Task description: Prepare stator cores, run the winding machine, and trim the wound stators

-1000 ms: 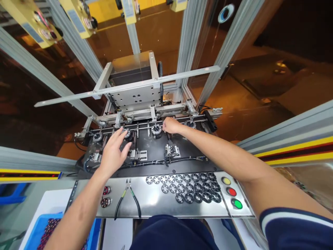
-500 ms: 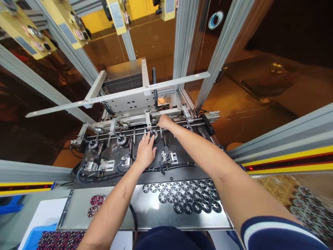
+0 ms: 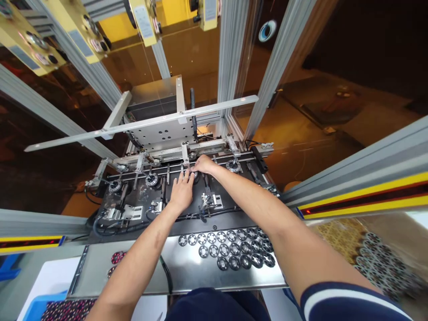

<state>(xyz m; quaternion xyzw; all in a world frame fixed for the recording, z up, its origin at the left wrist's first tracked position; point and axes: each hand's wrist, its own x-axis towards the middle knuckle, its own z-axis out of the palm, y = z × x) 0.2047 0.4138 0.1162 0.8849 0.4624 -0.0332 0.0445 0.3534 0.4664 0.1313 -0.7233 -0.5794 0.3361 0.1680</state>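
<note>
The steel ledge (image 3: 194, 274) runs across the near side, its top shining with reflected light. Beyond it spreads a black, scuffed bed (image 3: 140, 197), with grey posts (image 3: 230, 58) and brown panels (image 3: 197, 58) rising behind. Two striped bars (image 3: 364, 197) flank the ledge, one per side; four yellow boxes (image 3: 72, 26) hang high beyond it.

On the ledge's right half, 21 discs (image 3: 224, 249) show, in rows of nine, seven and five. Toward its left end at least two red discs (image 3: 117, 257) show beside the left forearm.

Four rings line up on the bed, roughly parallel to the ledge. Three (image 3: 152, 179) lie flat, faces up; the other, the covered ring (image 3: 195, 177), sits beyond the ledge's middle, mostly hidden. Its facing I cannot tell; its round form gives it no long axis.

The left hand (image 3: 182, 192) reaches across from the ledge, fingers outstretched, tips at that ring. The right hand (image 3: 203, 165), farther from the ledge, curls just beside it; whether it grips anything I cannot tell
</note>
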